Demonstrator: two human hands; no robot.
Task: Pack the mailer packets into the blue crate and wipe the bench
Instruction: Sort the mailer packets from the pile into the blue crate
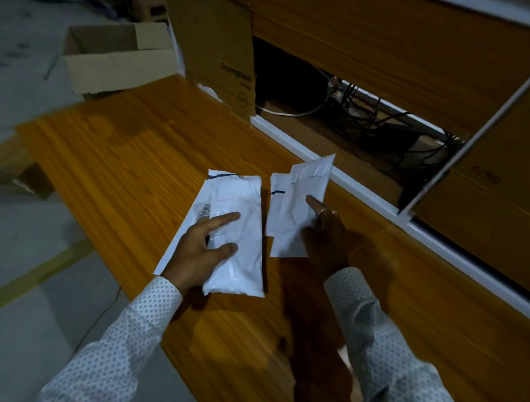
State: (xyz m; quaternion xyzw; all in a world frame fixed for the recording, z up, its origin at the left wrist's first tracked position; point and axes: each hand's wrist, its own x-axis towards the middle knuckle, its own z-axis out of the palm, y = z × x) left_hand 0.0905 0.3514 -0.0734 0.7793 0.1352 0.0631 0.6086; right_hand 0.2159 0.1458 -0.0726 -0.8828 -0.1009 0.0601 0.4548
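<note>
White packets (237,230) in your left hand (199,253) and mailers (294,217) in your right hand (325,240) are each held by grasping fingers. Slick stacks may slide apart onto the counter (130,160); no crate is visible.

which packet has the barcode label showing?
The lower packet under the left hand, its barcode label by the index finger. The right hand's packets show none.

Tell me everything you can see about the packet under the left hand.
The packet is a white, glossy plastic mailer, long and rectangular, puffed as if filled. It lies lengthwise on top of a flatter white mailer that bears a barcode label and a dark line at its far edge, both on the wooden bench. The left hand grips its near left side, forefinger and thumb spread over the top. It does not touch the packets held in the right hand.
</note>
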